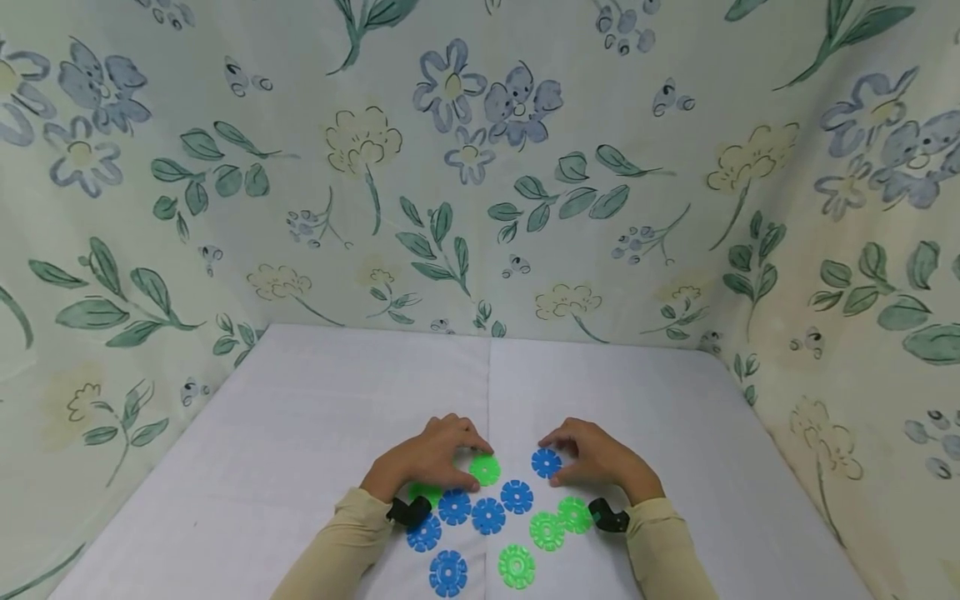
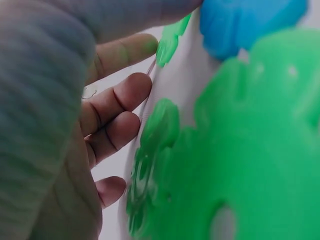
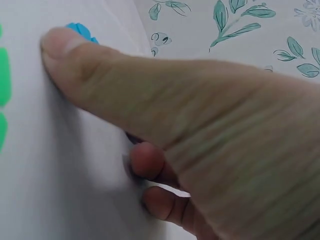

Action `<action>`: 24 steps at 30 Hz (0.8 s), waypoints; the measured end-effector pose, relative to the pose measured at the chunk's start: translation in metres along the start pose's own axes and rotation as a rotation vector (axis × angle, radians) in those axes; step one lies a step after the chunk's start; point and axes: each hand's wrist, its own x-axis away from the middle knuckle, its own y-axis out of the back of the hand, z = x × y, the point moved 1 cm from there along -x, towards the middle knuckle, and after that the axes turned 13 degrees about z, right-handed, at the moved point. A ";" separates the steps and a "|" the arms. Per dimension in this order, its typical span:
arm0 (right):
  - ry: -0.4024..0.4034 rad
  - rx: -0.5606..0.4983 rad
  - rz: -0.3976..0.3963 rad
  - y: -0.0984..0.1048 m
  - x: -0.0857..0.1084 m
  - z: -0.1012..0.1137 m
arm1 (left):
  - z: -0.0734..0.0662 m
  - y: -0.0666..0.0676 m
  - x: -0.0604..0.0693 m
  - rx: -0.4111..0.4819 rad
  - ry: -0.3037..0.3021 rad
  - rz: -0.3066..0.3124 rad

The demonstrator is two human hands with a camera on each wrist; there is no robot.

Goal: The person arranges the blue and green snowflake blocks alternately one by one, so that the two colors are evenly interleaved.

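Note:
In the head view the left hand (image 1: 438, 454) has its thumb and index finger at opposite edges of a green notched disc (image 1: 485, 469). The left wrist view shows its index fingertip against a green disc (image 2: 167, 47), the other fingers loosely bent. On the right, the other hand (image 1: 600, 457) holds a blue notched disc (image 1: 546, 462) between thumb and index finger, low at the table surface. Its thumb covers most of that blue disc (image 3: 82, 31) in the right wrist view. Two blue discs (image 1: 517, 497) (image 1: 488, 516) lie between the hands.
Nearer the body are more blue discs (image 1: 447, 573) and green discs (image 1: 517, 567); two green ones (image 1: 547, 531) touch beside the right wrist. A green disc (image 1: 425, 493) is partly under the left wrist. White cloth covers the table (image 1: 360, 392), with floral curtain (image 1: 465, 250) behind.

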 end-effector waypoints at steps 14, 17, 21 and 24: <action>-0.049 -0.053 -0.010 0.000 -0.001 0.001 | -0.001 -0.003 -0.008 0.018 0.031 -0.024; -0.059 -0.064 -0.010 0.001 0.000 0.003 | -0.001 -0.004 -0.009 0.018 0.039 -0.017; -0.039 -0.066 -0.004 0.000 0.000 0.004 | -0.002 -0.003 -0.008 0.032 0.046 -0.012; -0.023 -0.065 0.007 -0.001 -0.001 0.004 | -0.004 -0.003 -0.006 0.056 0.045 -0.010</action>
